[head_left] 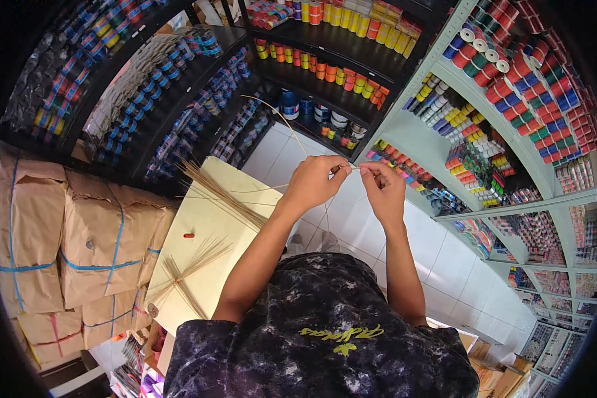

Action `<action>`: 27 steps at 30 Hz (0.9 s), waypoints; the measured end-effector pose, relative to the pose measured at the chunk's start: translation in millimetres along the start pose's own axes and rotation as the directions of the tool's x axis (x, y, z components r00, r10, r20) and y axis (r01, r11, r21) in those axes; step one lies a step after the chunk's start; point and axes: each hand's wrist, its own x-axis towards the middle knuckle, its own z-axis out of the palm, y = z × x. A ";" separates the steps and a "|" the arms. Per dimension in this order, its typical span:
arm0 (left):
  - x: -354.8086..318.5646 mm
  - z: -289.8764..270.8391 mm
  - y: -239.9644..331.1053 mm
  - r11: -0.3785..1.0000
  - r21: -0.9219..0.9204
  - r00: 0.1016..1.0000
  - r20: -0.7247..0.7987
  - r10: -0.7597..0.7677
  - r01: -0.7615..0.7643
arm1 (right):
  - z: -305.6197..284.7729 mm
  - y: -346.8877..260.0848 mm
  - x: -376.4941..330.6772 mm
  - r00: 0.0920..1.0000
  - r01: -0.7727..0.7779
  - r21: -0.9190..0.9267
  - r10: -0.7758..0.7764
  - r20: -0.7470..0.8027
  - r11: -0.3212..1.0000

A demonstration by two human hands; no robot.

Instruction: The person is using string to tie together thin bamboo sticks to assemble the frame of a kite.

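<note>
- On the pale yellow, flat tabletop (pixel 172 255), a crossed spray of thin tan sticks (pixel 191 273) lies near a small red cylinder (pixel 189 235), with a longer tan bundle (pixel 232 204) alongside the forearm.
- The left hand (pixel 317 182) pinches a thin tan strand (pixel 355 167), thumb against finger.
- Between the hands, that strand is apparently being worked; the next move likely needs light, steady fingertips.
- The right hand (pixel 383 189) pinches it too.

L hand (pixel 318 182) & R hand (pixel 384 190) pinch thin tan strips (pixel 288 122) nr. pale surface (pixel 209 232) w/ loose sticks (pixel 227 198) & sm. red piece (pixel 189 235).
</note>
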 end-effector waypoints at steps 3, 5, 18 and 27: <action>0.4 -1.3 1.8 0.999 -0.050 1.000 0.003 0.018 -0.018 | 0.7 2.5 0.1 1.000 -0.001 0.019 0.001 -0.008 1.000; 1.2 -0.5 1.5 0.999 -0.032 1.000 0.001 0.017 -0.017 | 2.3 3.5 -0.3 1.000 -0.011 0.040 0.012 -0.010 0.999; 10.7 31.2 7.0 0.997 -0.058 0.988 -0.146 0.040 -0.049 | 24.7 21.4 -5.4 0.926 0.034 0.230 0.056 -0.373 0.973; 12.6 26.1 21.0 0.877 -0.448 0.984 0.029 -0.178 0.172 | 24.4 13.4 -10.1 0.915 -0.032 0.286 0.143 -0.377 0.958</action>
